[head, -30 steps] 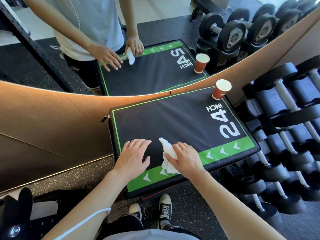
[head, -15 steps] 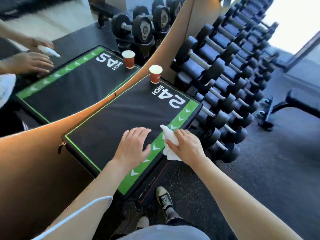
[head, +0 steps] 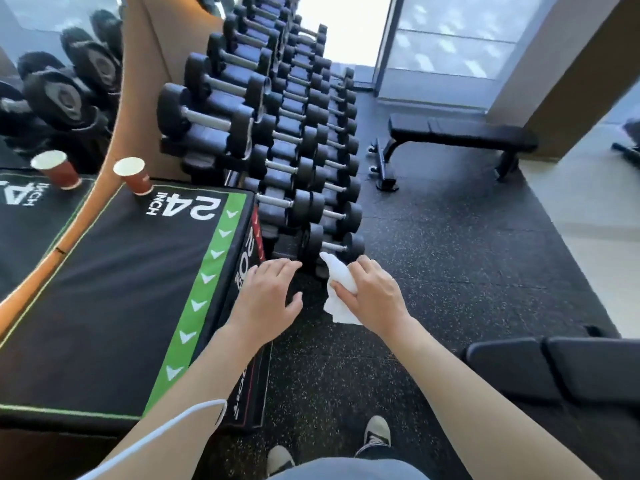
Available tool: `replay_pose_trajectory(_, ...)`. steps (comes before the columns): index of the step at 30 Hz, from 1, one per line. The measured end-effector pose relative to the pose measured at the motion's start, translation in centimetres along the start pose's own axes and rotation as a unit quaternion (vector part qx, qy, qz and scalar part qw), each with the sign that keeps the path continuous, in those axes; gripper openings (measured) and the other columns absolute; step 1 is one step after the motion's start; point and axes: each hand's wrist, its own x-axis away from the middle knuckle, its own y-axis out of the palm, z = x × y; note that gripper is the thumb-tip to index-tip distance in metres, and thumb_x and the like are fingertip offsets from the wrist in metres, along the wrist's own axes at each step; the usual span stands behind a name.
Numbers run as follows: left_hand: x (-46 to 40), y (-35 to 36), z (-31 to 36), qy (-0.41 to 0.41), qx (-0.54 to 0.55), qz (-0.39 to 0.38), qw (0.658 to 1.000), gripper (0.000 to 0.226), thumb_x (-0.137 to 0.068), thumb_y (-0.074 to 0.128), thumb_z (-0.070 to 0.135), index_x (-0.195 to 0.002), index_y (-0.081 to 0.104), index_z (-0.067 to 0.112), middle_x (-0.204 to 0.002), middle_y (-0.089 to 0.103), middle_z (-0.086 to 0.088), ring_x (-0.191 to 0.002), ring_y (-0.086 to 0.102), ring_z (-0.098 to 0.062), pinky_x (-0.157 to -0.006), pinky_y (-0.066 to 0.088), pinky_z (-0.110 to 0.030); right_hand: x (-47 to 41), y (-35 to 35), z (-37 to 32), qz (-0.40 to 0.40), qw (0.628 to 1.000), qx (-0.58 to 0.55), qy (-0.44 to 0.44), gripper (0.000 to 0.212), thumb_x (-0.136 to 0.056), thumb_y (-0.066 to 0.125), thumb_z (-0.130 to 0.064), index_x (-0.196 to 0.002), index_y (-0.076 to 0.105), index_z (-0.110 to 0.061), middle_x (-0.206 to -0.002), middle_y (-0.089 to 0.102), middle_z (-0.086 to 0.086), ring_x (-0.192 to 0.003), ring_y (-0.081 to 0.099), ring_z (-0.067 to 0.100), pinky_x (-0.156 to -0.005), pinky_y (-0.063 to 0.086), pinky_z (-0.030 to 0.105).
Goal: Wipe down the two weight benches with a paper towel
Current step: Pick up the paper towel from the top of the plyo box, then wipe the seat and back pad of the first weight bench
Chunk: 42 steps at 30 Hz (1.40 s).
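My right hand holds a crumpled white paper towel in the air above the floor, just right of the black and green 24-inch box. My left hand hovers open with spread fingers past the box's right edge, holding nothing. A black flat weight bench stands on the floor at the far right, near the window. The padded end of a second black bench shows at the lower right edge, close to my right forearm.
A long rack of dumbbells runs away from me beside the box. A red paper cup stands on the box's far corner by the mirror. Speckled black rubber floor spreads between the rack and the benches. My shoes are below.
My view has swung right, away from the mirror toward the benches. Both hands have come off the box top and moved past its right edge, the right one carrying the paper towel.
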Motion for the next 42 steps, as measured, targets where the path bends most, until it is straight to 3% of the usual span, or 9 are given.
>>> replay_pose_trajectory(7, -3.8, 4.4, 10.5, 0.074, 0.002, -0.029, 0.997, 0.057, -0.095, 0.067, 0.033, -0.148, 0.054, 0.015, -0.145, 0.058, -0.002, -0.138, 0.051, -0.024, -0.115, 0.04, -0.05, 6.7, -4.6, 9.8, 0.021, 0.996, 0.017, 0.087, 0.043, -0.103, 0.056, -0.053, -0.095, 0.062, -0.011, -0.091, 0.057, 0.003, -0.083, 0.057, 0.023, -0.071, 0.054, 0.038)
replay_pose_trajectory(23, -9.8, 17.9, 38.4, 0.142, 0.02, -0.082, 0.986, 0.057, -0.097, 0.065, 0.034, -0.15, 0.051, 0.018, -0.15, 0.054, -0.002, -0.142, 0.046, -0.026, -0.118, 0.037, -0.05, 24.0, -15.2, 36.1, 0.063, 0.975, 0.043, 0.21, 0.043, -0.101, 0.056, -0.052, -0.092, 0.062, -0.01, -0.088, 0.056, 0.002, -0.081, 0.056, 0.021, -0.067, 0.047, 0.033)
replay_pose_trajectory(32, -13.6, 21.9, 44.8, 0.183, 0.012, -0.116, 0.976, 0.057, -0.097, 0.066, 0.036, -0.149, 0.052, 0.018, -0.149, 0.054, -0.002, -0.141, 0.047, -0.026, -0.118, 0.038, -0.049, 28.4, -16.0, 43.8, 0.09, 0.959, 0.043, 0.266, 0.045, -0.103, 0.051, -0.057, -0.091, 0.058, -0.014, -0.087, 0.053, -0.001, -0.078, 0.052, 0.018, -0.063, 0.048, 0.032)
replay_pose_trajectory(42, -21.2, 27.4, 49.7, 0.215, 0.037, -0.132, 0.967, 0.057, -0.096, 0.066, 0.036, -0.149, 0.052, 0.018, -0.15, 0.054, -0.002, -0.14, 0.047, -0.027, -0.119, 0.037, -0.049, 27.6, -16.6, 51.1, 0.091, 0.945, 0.046, 0.31, 0.042, -0.101, 0.055, -0.055, -0.095, 0.06, -0.013, -0.092, 0.055, 0.0, -0.082, 0.055, 0.019, -0.065, 0.048, 0.033)
